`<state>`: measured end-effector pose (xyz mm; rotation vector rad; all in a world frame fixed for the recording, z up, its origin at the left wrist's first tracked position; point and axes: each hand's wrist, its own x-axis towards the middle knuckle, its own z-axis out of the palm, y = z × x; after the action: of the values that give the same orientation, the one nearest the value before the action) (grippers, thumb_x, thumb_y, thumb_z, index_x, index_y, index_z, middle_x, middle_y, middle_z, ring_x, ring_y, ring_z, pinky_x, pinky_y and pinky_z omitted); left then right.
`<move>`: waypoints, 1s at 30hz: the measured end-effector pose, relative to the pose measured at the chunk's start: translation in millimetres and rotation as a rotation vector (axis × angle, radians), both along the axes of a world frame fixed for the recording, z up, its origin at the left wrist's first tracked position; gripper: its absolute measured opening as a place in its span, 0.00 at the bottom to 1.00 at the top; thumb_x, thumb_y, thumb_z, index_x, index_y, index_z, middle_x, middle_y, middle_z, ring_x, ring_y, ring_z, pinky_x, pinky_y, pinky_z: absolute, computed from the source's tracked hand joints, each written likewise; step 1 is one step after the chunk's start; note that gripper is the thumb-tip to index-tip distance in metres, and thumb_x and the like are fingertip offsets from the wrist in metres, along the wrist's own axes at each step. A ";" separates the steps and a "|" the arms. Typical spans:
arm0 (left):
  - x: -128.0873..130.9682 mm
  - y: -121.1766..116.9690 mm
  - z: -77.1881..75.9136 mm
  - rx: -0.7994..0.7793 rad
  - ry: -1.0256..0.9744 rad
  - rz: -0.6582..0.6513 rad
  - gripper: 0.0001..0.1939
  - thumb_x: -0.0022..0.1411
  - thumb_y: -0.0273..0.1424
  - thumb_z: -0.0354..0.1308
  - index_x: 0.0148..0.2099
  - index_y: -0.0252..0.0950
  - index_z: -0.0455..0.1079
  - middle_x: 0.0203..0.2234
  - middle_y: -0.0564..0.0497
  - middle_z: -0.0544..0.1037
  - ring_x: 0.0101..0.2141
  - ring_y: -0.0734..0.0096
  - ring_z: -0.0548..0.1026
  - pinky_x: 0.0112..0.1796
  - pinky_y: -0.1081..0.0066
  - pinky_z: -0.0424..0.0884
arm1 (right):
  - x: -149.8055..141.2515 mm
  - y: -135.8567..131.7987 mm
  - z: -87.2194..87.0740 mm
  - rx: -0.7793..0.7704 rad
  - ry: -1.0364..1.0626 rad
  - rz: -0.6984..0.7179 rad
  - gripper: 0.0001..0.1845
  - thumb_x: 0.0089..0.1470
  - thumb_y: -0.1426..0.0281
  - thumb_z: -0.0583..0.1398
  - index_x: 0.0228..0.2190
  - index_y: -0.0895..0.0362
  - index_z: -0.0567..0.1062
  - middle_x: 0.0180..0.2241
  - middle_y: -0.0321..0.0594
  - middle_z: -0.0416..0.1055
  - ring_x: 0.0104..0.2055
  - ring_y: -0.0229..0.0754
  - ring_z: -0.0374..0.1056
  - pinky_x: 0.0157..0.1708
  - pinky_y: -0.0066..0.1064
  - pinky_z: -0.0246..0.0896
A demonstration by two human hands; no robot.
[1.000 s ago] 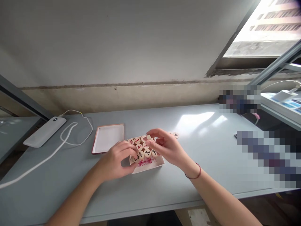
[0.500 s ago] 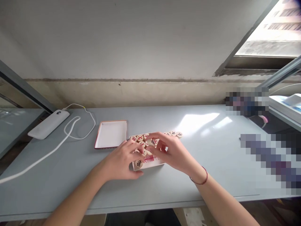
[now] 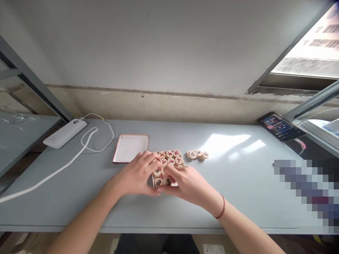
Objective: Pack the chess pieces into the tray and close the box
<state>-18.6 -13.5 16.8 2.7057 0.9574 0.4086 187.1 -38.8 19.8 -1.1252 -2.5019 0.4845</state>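
A small open box (image 3: pixel 182 157) holds several round wooden chess pieces (image 3: pixel 171 158) marked with red and black characters. My left hand (image 3: pixel 139 174) rests against the box's left side, fingers curled onto the pieces there. My right hand (image 3: pixel 185 181) lies over the box's near right part, fingers bent down onto the pieces. Whether either hand pinches a piece is hidden by the fingers. Three loose pieces (image 3: pixel 197 154) lie in a row on the table just right of the box.
The box lid (image 3: pixel 130 148) lies open side up to the left. A white power bank (image 3: pixel 65 133) with a white cable (image 3: pixel 87 143) sits at the far left. A phone (image 3: pixel 280 126) lies at the far right. The grey table (image 3: pixel 238 176) meets a wall behind.
My right hand has come down from above the box onto its near right part. The left hand stays at the box's left side. The camera has tilted, showing three loose pieces.
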 end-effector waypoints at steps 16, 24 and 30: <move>6.6 -2.8 -3.2 0.021 -0.041 -0.045 0.17 0.49 0.36 0.64 0.41 0.38 0.69 0.46 0.45 0.69 0.48 0.56 0.65 0.46 0.60 0.64 | -0.7 -1.9 8.5 -0.102 0.018 0.073 0.11 0.58 0.64 0.56 0.29 0.55 0.73 0.27 0.37 0.73 0.25 0.35 0.65 0.24 0.26 0.52; 16.5 -8.1 -15.8 0.089 -0.003 -0.087 0.10 0.52 0.40 0.61 0.33 0.39 0.71 0.49 0.47 0.69 0.53 0.51 0.61 0.51 0.52 0.55 | 50.1 30.2 11.6 -0.039 -0.192 -0.395 0.14 0.54 0.71 0.55 0.44 0.55 0.69 0.47 0.45 0.69 0.27 0.37 0.68 0.27 0.30 0.59; 17.3 -4.0 -21.8 0.120 0.015 -0.091 0.07 0.54 0.36 0.61 0.30 0.38 0.69 0.46 0.48 0.71 0.51 0.54 0.63 0.49 0.56 0.58 | 58.6 42.3 -5.5 -0.138 -0.304 -0.453 0.15 0.53 0.77 0.52 0.42 0.55 0.71 0.40 0.43 0.72 0.32 0.40 0.70 0.29 0.28 0.57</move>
<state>-1.3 -17.5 -5.0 2.8513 0.8344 0.4420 245.8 3.5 14.2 -1.8813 -2.3632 0.3818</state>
